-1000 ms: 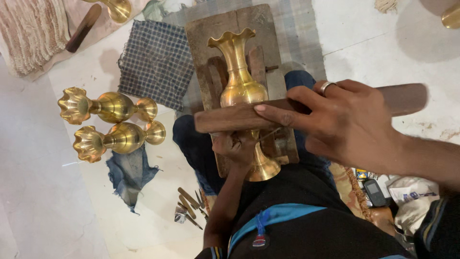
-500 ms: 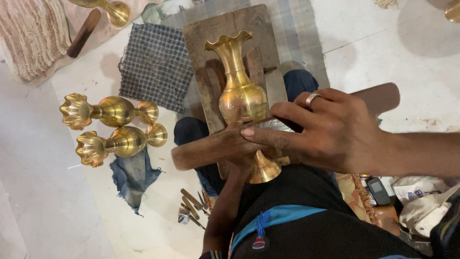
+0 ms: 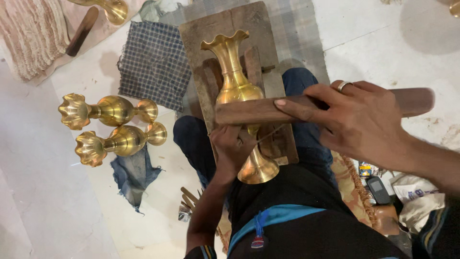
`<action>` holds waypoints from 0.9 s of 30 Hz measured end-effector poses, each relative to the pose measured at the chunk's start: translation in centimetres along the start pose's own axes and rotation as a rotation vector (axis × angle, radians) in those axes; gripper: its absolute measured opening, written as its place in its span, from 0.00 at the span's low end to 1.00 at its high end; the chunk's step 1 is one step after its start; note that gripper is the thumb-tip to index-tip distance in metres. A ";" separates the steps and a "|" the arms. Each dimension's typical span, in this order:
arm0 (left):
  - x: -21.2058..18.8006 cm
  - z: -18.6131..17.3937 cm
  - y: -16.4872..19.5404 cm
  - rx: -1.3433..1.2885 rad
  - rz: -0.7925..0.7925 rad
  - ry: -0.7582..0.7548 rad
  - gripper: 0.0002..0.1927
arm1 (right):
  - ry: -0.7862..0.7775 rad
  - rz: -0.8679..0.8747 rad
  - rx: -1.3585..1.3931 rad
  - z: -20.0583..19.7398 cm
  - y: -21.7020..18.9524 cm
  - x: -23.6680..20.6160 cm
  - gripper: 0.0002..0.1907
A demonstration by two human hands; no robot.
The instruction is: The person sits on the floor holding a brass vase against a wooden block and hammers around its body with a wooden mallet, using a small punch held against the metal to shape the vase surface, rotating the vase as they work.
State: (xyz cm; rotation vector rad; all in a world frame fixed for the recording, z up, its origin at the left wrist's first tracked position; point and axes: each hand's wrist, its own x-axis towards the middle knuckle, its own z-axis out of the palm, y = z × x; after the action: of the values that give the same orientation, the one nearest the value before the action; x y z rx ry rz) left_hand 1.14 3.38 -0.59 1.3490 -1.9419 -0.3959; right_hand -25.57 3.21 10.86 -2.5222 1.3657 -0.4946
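Right hand is wrapped around a flat wooden bat, while the left hand pinches a thin metal tool at the brass vase lying on the wooden block across the lap. Looks like mid-chasing to me; next tap wants the tool steady. Two finished vases sit at nine o'clock.

The vase on the lap is shiny gold brass, as are the two vases lying on the pale grey floor. The board under it is worn dark brown wood, and the stick reddish brown. The cloth is dark blue with a fine white check. The ring is silver.
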 end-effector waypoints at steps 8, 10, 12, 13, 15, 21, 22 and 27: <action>4.0 -2.1 1.2 -0.051 0.206 -0.247 0.22 | 0.216 0.267 0.319 3.0 0.8 -4.2 0.37; 4.8 -2.4 1.4 -0.019 0.236 -0.330 0.22 | 0.473 0.352 0.708 5.3 0.7 -5.0 0.34; 5.4 -2.7 1.5 -0.018 0.291 -0.374 0.22 | 0.394 0.378 0.440 7.1 0.5 -6.5 0.35; 5.8 -2.8 1.6 -0.015 0.307 -0.435 0.22 | 0.352 0.387 0.307 8.0 0.2 -7.4 0.36; 6.6 -2.9 1.5 -0.005 0.341 -0.561 0.22 | 0.483 0.492 0.681 9.9 -1.3 -9.3 0.37; 10.3 -2.4 0.9 0.021 0.414 -0.895 0.25 | 0.549 0.672 0.848 15.2 -3.7 -11.5 0.37; 10.7 -2.4 1.0 0.013 0.464 -0.887 0.26 | 0.555 0.742 0.875 15.7 -3.8 -11.7 0.37; 12.2 -2.2 1.3 0.038 0.645 -0.934 0.30 | 0.471 0.702 0.701 17.0 -3.9 -12.7 0.36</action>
State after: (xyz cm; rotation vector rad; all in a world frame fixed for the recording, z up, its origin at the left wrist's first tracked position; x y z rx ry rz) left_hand -0.43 -6.77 6.39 0.4672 -2.9962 -0.7397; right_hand -22.28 16.74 -5.67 -1.3100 1.7054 -1.1823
